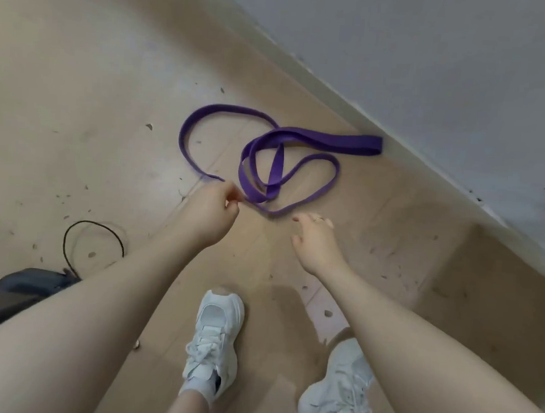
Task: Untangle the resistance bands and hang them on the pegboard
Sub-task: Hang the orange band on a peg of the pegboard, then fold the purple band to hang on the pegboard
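Left hand [211, 213]: pinches the purple resistance band [277, 168], coiled on the floor [79, 96].
Right hand [315, 241]: fingers apart, holding nothing.
Writing: none legible.

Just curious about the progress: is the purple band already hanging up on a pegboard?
No, the purple band lies looped on the floor, pinched by the left hand.

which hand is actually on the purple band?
The left hand: its fingers pinch the purple band at its near edge on the floor. The right hand, the one with a ring, hovers open just short of it.
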A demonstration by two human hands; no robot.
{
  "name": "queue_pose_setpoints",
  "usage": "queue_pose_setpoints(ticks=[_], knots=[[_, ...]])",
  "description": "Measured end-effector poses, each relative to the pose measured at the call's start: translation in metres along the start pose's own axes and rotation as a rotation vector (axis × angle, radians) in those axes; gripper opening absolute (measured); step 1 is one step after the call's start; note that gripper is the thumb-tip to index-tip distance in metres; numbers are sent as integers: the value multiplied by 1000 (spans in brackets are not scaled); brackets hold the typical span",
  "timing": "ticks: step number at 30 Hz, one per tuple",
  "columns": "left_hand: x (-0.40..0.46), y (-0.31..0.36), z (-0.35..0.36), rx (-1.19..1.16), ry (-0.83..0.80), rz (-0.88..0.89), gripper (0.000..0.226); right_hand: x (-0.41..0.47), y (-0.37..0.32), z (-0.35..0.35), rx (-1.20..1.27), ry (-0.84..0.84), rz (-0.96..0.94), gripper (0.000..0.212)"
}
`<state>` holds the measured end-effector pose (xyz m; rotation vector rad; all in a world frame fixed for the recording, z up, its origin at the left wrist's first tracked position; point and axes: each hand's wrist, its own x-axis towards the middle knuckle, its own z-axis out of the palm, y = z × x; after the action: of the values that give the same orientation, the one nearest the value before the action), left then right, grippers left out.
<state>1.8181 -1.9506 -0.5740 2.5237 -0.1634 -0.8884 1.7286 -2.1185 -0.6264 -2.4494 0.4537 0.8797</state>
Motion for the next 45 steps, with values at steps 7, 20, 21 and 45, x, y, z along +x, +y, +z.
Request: queue_pose_setpoints(ticks=[7, 20, 21, 45], knots=[[70, -85, 96, -63, 51, -62, 26, 126, 9, 74, -298, 66, -160, 99], [29, -18, 84, -284, -57, -70, 25, 65, 32, 22, -478, 28, -334, 24], [16, -4, 73, -285, -71, -42, 25, 47, 28, 2, -424, 0, -350, 25], [-309, 299, -284, -118, -178, 910, 59, -450, -124, -422, 604, 310, -140, 19]])
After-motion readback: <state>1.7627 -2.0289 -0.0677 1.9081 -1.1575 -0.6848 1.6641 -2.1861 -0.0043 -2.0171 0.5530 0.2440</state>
